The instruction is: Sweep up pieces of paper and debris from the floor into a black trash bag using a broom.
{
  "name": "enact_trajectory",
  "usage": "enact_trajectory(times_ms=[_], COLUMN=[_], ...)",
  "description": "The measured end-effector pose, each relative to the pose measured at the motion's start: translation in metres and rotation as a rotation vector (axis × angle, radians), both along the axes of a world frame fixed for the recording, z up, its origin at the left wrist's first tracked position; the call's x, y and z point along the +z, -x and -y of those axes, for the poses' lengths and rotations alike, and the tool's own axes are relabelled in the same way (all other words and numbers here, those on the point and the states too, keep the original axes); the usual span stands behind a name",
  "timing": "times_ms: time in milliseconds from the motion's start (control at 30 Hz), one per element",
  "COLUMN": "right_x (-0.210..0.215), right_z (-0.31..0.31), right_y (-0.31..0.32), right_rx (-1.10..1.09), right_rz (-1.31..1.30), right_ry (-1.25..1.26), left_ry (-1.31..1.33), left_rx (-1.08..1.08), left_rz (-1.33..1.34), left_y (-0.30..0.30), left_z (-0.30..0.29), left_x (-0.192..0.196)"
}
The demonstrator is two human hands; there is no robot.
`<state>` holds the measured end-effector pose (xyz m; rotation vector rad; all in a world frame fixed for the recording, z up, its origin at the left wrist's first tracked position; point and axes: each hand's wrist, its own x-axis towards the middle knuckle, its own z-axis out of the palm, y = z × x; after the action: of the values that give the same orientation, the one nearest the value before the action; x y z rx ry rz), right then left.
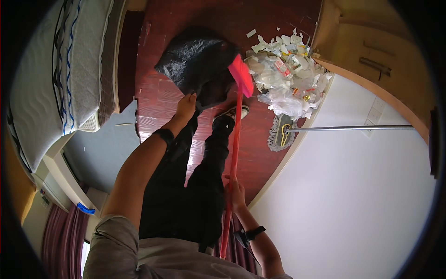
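My left hand (186,105) grips the rim of a black plastic trash bag (197,60), which hangs loosely over the red floor in front of my feet. In my right hand (236,194) is the long red handle of what looks like a dustpan (240,76). Its pinkish-red head touches or overlaps the bag's right side, beside a heap of trash (292,74). The heap holds torn paper, crumpled clear plastic and wrappers. How far the bag's mouth gapes is hidden.
A grey flat mop (281,132) lies below the heap, its metal pole reaching toward the white wall (344,186). Wooden furniture (371,51) stands at upper right. Mattresses (81,60) are on the left, near a grey board (100,151). My shoe (239,112) is under the handle.
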<state>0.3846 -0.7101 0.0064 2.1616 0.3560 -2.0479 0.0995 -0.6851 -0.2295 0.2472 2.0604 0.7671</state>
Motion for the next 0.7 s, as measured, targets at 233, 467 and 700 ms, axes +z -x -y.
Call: enact_trajectory(times_ms=[233,467,700], right_x=[0.019,0.004,-0.042], right_z=[0.009,0.023,-0.003], right_y=[-0.032,-0.01,0.027], right_rx=[-0.256,0.216,0.733], right_rz=[-0.174,-0.086,-0.106], right_ry=[0.134,0.11,-0.342], left_ry=[-0.007,-0.078,-0.099], left_rx=[-0.125,-0.313,-0.049], left_rz=[-0.066,-0.218,-0.196], left_y=[0.003,0.007,0.024], left_z=[0.01,-0.006,-0.014], left_x=[-0.024,-0.013,0.008])
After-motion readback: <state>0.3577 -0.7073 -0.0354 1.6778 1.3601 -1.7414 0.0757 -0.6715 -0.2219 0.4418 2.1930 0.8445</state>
